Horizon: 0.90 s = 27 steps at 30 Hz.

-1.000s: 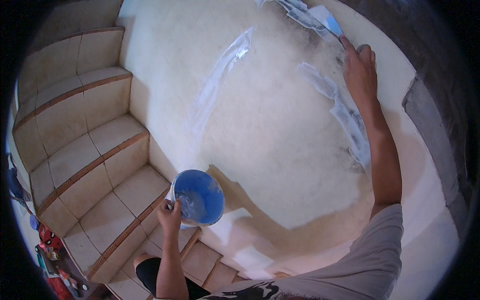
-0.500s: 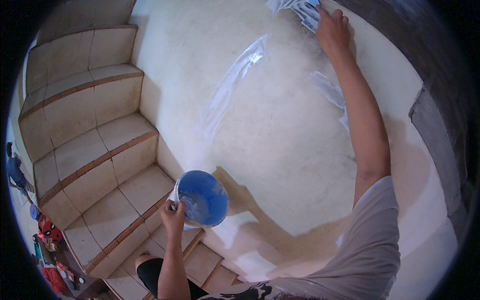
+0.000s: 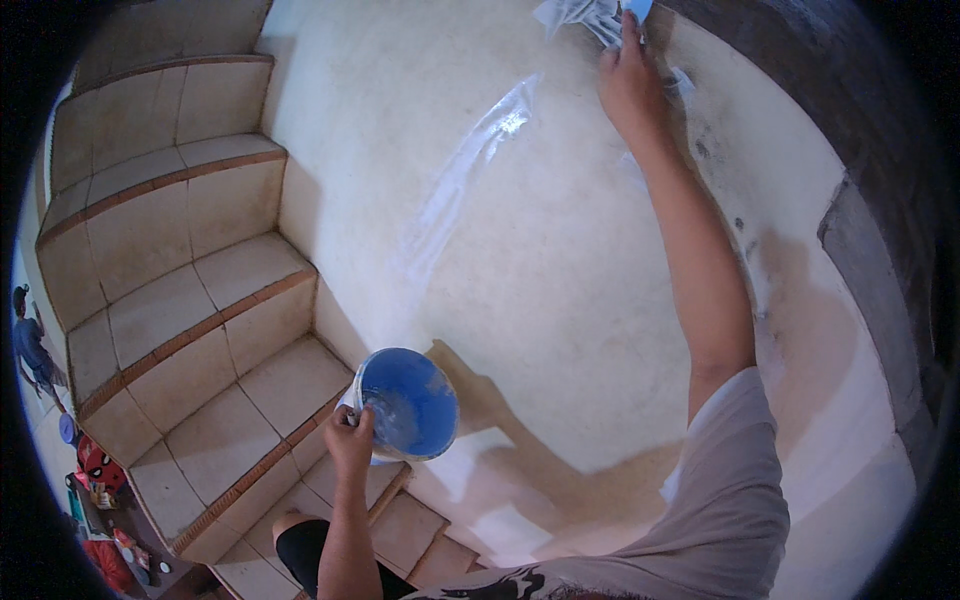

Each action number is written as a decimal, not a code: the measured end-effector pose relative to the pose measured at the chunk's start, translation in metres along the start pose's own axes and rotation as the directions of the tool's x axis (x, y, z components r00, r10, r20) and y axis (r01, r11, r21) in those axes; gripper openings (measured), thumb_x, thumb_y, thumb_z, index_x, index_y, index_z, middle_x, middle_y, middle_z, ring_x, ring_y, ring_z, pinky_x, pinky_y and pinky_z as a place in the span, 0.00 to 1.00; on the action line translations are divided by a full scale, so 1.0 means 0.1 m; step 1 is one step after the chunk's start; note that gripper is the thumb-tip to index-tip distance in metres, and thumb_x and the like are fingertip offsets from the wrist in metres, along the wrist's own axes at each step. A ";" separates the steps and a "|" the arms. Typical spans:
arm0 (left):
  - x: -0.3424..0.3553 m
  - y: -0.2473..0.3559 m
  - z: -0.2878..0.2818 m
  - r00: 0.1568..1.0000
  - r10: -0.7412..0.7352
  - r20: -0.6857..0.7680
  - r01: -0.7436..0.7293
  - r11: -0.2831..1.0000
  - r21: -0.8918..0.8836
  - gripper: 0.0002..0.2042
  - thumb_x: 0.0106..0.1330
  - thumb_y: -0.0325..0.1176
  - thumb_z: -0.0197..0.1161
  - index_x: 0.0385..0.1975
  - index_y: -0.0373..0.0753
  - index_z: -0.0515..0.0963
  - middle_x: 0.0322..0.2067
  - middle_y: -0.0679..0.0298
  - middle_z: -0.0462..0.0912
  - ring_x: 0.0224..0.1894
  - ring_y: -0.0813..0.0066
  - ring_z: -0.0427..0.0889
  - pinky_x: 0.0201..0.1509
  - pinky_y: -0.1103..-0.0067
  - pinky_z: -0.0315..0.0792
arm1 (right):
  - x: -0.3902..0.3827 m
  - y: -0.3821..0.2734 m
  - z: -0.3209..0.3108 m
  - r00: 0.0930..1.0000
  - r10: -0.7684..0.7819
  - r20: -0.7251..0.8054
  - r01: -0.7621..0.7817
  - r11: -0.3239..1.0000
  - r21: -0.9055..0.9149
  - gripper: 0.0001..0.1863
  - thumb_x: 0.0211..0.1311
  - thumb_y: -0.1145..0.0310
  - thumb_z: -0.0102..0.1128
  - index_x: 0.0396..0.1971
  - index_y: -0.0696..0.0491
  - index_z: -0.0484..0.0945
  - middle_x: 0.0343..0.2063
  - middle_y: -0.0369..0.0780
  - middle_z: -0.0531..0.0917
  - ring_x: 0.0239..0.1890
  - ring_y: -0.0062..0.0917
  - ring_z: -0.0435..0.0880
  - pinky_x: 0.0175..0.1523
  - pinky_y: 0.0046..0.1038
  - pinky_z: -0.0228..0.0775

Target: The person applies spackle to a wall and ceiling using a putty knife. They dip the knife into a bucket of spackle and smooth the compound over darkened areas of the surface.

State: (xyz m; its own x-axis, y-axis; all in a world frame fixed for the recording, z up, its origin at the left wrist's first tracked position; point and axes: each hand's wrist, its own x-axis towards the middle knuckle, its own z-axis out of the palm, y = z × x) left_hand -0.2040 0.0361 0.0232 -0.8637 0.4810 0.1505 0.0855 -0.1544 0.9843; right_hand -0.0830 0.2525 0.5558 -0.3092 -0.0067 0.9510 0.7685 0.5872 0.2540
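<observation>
at upper right, the right hand (image 3: pixel 632 88) grips a scraper (image 3: pixel 637 9), seemingly spreading paste (image 3: pixel 568 12); the next stroke calls for even pressure. lower centre, the left hand (image 3: pixel 349 440) clasps the bucket (image 3: pixel 428 402) by its rim.

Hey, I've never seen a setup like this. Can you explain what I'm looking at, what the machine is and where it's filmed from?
There's no machine: these are a person's two bare hands. Every picture comes from a wide fisheye camera on that person's head, looking down, so straight edges bend near the dark rim.

The left hand grips a bucket, blue inside, at its rim; pale material is smeared within. The right hand reaches up, holding a flat tool, light blue where it shows, partly cut off by the top edge.

The pale wall bears white streaks. Tiled stairs rise on the left, and another person appears at the far left edge.
</observation>
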 end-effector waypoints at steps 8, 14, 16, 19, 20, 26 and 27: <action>0.09 -0.02 -0.16 0.999 -0.014 -0.040 0.014 1.000 -0.003 0.13 0.62 0.34 0.68 0.24 0.31 0.75 0.17 0.68 0.73 0.21 0.82 0.69 0.23 0.78 0.64 | 0.39 -0.33 0.62 0.991 0.126 0.045 -0.124 0.992 -0.031 0.37 0.67 0.63 0.44 0.70 0.65 0.46 0.51 0.65 0.75 0.48 0.58 0.80 0.55 0.49 0.74; 0.31 -0.35 -0.24 0.998 0.014 -0.053 -0.016 0.999 -0.036 0.12 0.62 0.33 0.68 0.24 0.33 0.73 0.17 0.68 0.72 0.20 0.83 0.68 0.22 0.79 0.63 | 0.47 -0.45 0.84 0.985 0.155 0.075 -0.142 0.977 -0.157 0.41 0.64 0.65 0.48 0.68 0.73 0.42 0.52 0.65 0.75 0.48 0.54 0.82 0.54 0.46 0.76; 0.35 -0.26 -0.28 0.997 0.026 -0.067 -0.027 0.999 -0.019 0.12 0.62 0.33 0.68 0.24 0.33 0.73 0.17 0.69 0.72 0.20 0.84 0.68 0.21 0.79 0.61 | 0.43 -0.47 0.84 0.981 0.160 0.105 -0.140 0.974 -0.176 0.42 0.63 0.65 0.49 0.68 0.74 0.41 0.52 0.64 0.75 0.48 0.53 0.83 0.54 0.46 0.76; 0.38 -0.23 -0.28 0.994 0.069 -0.089 -0.069 0.998 0.012 0.12 0.62 0.32 0.68 0.24 0.34 0.73 0.17 0.70 0.71 0.20 0.84 0.67 0.20 0.80 0.60 | 0.27 -0.53 0.81 0.971 0.159 0.180 -0.120 0.970 -0.210 0.43 0.63 0.64 0.49 0.69 0.74 0.41 0.53 0.63 0.75 0.48 0.52 0.83 0.53 0.46 0.76; 0.40 -0.26 -0.32 0.996 0.048 -0.080 -0.050 0.999 -0.018 0.12 0.62 0.32 0.68 0.23 0.34 0.73 0.17 0.70 0.70 0.20 0.84 0.66 0.21 0.79 0.60 | 0.16 -0.65 0.84 0.956 0.174 0.237 -0.116 0.964 -0.240 0.43 0.64 0.64 0.49 0.69 0.73 0.41 0.54 0.63 0.75 0.49 0.52 0.83 0.53 0.46 0.76; 0.41 -0.13 -0.33 0.999 0.018 -0.050 -0.019 1.000 -0.009 0.12 0.62 0.31 0.68 0.22 0.34 0.72 0.17 0.70 0.70 0.22 0.83 0.66 0.22 0.78 0.61 | 0.19 -0.62 0.86 1.000 0.021 -0.017 -0.025 0.970 -0.244 0.39 0.65 0.60 0.48 0.68 0.70 0.48 0.47 0.64 0.80 0.50 0.51 0.83 0.53 0.49 0.75; 0.41 -0.14 -0.35 0.999 0.006 -0.047 -0.006 1.000 0.003 0.12 0.62 0.31 0.68 0.22 0.34 0.72 0.17 0.70 0.70 0.22 0.83 0.66 0.23 0.77 0.61 | 0.32 -0.64 0.83 0.999 0.045 -0.012 -0.046 0.981 -0.187 0.38 0.65 0.60 0.48 0.68 0.69 0.50 0.46 0.64 0.80 0.49 0.52 0.83 0.54 0.49 0.75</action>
State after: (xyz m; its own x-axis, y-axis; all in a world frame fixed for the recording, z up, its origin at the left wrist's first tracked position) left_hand -0.2584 0.0275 0.0123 -0.8857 0.4386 0.1521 0.0920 -0.1552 0.9836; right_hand -0.1886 0.2818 0.5550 -0.2678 0.0101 0.9634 0.8731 0.4254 0.2382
